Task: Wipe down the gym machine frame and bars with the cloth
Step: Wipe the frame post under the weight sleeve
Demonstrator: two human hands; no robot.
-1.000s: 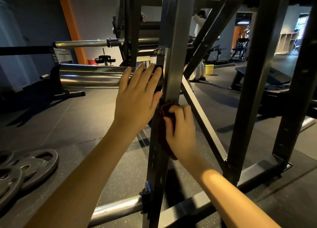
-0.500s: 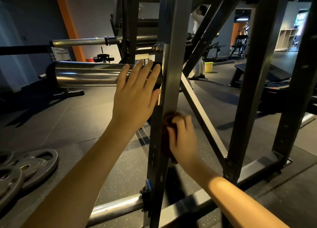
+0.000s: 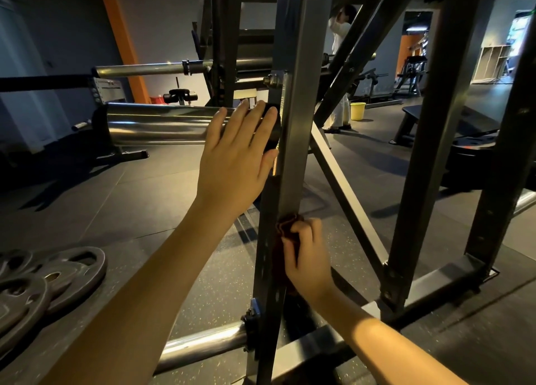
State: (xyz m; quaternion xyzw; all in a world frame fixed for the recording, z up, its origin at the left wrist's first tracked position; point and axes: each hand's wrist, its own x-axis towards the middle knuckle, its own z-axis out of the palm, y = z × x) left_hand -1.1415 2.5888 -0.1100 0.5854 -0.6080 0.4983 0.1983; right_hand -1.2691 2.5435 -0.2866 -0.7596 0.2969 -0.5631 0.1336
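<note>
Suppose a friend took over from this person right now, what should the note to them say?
Left hand: open, flat on the end of the chrome roller, beside the upright post.
Right hand: grips the dark red cloth, pressed low on that post.
Done: cloth has slid down the post's middle stretch.
Left: likely the post's foot, the base bar, the other uprights.

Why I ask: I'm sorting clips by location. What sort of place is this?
A gym, most likely: weight plates lie on the floor, a steel machine frame stands close, and exercise machines stand behind.
</note>
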